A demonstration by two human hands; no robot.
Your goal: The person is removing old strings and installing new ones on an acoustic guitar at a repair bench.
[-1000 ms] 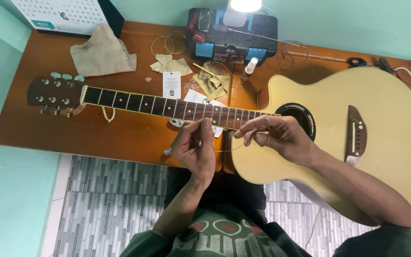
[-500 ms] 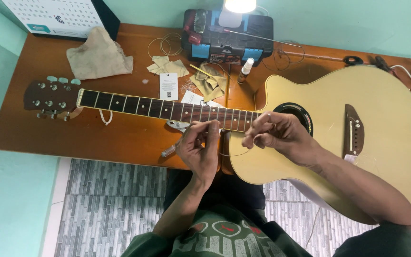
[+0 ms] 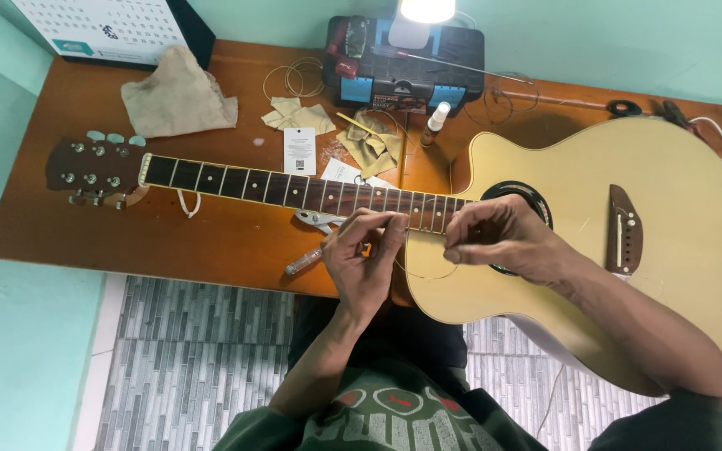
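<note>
A: Where do the hands sit?

B: Centre of the frame, both over the acoustic guitar [image 3: 670,276], which lies flat across the wooden table [image 3: 85,225] with its headstock at left and its body filling the right side. The left hand [image 3: 363,266] has its fingertips pinched together at the lower edge of the neck; the right hand [image 3: 499,242] is closed in a pinch beside the sound hole. A thin guitar string [image 3: 418,274] loops between them, but I cannot tell exactly where each hand grips it.

A: How much free room is there?

B: Little at the top: a toolbox [image 3: 407,63] with a lamp on it sits at the far edge, with a folded cloth [image 3: 179,96] upper left and paper packets [image 3: 298,117] beside the neck. The guitar's lower bout overhangs the near table edge. Bare tabletop shows lower left, below the headstock.
</note>
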